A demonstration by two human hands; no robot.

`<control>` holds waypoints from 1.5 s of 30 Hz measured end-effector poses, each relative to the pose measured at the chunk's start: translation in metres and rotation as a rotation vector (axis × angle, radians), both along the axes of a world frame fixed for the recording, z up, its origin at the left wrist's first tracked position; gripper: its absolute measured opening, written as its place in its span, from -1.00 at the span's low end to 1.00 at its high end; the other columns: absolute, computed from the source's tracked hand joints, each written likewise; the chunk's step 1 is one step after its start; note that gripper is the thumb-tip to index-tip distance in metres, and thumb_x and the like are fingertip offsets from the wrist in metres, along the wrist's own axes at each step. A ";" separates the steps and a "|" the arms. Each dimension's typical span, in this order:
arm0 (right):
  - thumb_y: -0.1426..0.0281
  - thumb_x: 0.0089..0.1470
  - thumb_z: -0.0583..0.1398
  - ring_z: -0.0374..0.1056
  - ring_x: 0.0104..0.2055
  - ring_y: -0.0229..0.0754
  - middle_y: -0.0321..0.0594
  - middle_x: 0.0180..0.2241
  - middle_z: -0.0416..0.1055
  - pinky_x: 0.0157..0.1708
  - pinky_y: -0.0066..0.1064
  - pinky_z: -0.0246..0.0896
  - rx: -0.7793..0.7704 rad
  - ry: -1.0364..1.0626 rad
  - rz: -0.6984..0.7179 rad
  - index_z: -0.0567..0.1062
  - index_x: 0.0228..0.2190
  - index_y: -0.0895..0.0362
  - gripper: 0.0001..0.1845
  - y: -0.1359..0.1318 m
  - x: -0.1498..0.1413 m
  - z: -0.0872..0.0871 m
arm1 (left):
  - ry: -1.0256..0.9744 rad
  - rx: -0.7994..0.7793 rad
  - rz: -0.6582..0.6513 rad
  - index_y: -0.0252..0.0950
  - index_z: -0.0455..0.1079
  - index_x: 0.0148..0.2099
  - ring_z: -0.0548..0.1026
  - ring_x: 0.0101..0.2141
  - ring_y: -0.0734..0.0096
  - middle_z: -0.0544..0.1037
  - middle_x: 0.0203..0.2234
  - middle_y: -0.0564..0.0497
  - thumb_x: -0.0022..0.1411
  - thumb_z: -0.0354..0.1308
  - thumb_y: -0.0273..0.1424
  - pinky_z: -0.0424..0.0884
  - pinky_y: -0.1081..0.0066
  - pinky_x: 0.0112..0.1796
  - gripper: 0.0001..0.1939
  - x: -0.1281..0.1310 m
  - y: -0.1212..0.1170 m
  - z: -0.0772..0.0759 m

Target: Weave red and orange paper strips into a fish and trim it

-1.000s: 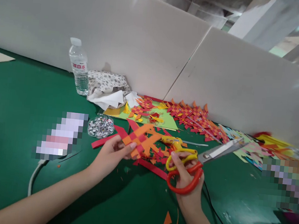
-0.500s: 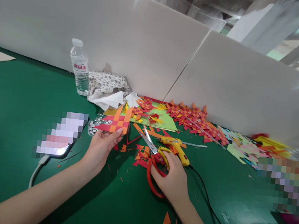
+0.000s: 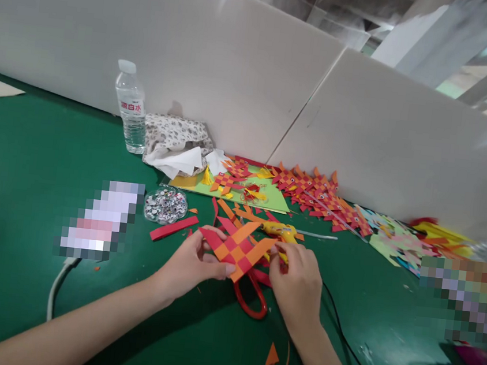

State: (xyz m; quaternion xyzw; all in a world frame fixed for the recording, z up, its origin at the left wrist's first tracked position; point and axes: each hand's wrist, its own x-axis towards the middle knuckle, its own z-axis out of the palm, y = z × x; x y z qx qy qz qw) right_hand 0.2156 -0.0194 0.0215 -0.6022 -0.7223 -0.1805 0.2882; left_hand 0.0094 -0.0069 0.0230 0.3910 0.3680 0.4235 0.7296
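A woven fish of red and orange paper strips (image 3: pixel 238 251) is held up over the table in front of me. My left hand (image 3: pixel 196 259) pinches its lower left side between thumb and fingers. At the tip of an orange strip on its right, my right hand (image 3: pixel 297 275) has its fingers closed on the paper. Scissors with a red handle loop (image 3: pixel 253 297) lie on the table just below the fish, their blades hidden. Behind my right hand rests a yellow hot glue gun (image 3: pixel 279 230), partly covered.
A clear case of googly eyes (image 3: pixel 166 205) and a red paper strip (image 3: pixel 173 228) lie to the left. Finished woven fish (image 3: pixel 308 189) pile along the partition. A water bottle (image 3: pixel 131 110) stands at the back left. The glue gun's black cord (image 3: pixel 334 317) runs forward on the right.
My right hand has put the scissors down and taken hold of the fish's right strip. My left hand has brought the fish right and down, turning it.
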 end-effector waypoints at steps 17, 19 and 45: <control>0.29 -0.14 0.35 0.28 0.05 0.00 -0.17 -0.10 0.45 0.07 -0.10 0.14 -0.615 1.047 0.810 0.57 -0.53 0.02 -0.91 -0.009 -0.012 0.010 | -0.120 -0.300 -0.518 -0.24 0.17 0.04 0.55 -0.49 0.50 0.49 -0.27 0.02 -0.17 0.37 -0.59 0.44 0.53 -0.45 -0.28 -0.011 -0.003 0.001; 0.29 -0.17 0.36 0.41 -0.12 -0.04 -0.18 -0.31 0.53 -0.06 -0.15 0.28 -0.621 1.197 0.733 0.56 -0.56 0.04 -0.89 -0.011 -0.013 0.009 | -0.155 -0.306 -0.555 -0.21 0.12 0.10 0.57 -0.46 0.42 0.48 -0.22 -0.02 -0.15 0.37 -0.58 0.43 0.49 -0.42 -0.22 -0.011 -0.002 0.001; 0.15 0.05 0.13 0.43 -0.22 -0.06 -0.11 -0.21 0.49 -0.19 -0.26 0.32 -0.709 1.623 0.436 0.48 -0.18 0.10 -0.63 -0.014 -0.018 0.018 | -0.034 -0.297 -0.300 -0.34 0.28 -0.14 0.51 -0.51 0.50 0.51 -0.52 0.08 -0.07 0.33 -0.43 0.43 0.46 -0.37 -0.57 -0.010 0.007 0.001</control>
